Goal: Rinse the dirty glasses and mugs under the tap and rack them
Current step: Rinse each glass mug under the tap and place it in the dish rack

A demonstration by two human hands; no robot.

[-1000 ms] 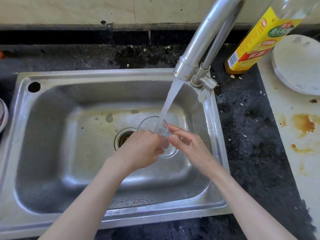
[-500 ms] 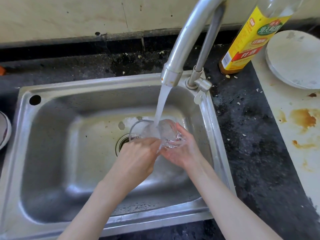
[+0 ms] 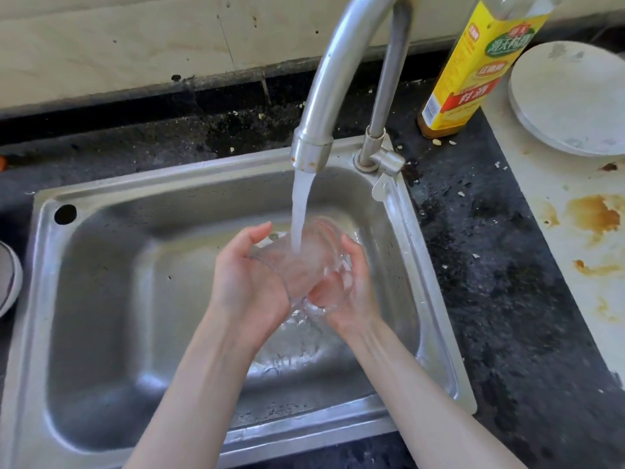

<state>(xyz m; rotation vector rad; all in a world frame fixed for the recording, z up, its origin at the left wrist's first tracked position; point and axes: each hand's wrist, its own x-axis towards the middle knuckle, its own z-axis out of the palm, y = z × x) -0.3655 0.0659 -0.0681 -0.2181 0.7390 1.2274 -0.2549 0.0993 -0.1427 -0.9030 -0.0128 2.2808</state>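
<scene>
Turned mouth-up since before, glass (image 3: 304, 262) fills under tap (image 3: 313, 130), left hand (image 3: 247, 282) and right hand (image 3: 348, 286) cupping it.

The curved steel tap (image 3: 324, 96) arches over the back right of the stainless steel sink (image 3: 111, 333), its water stream (image 3: 301, 211) falling between both hands, which hold a clear glass (image 3: 304, 262) there. The basin's left half lies open for a hand to pass. On the dark speckled counter (image 3: 490, 265), a yellow-labelled bottle (image 3: 470, 66) stands just behind the tap's upright pipe, and a round white plate (image 3: 571, 99) lies beside it at the far right. A rimmed dish (image 3: 8, 279) blocks the left edge.
</scene>
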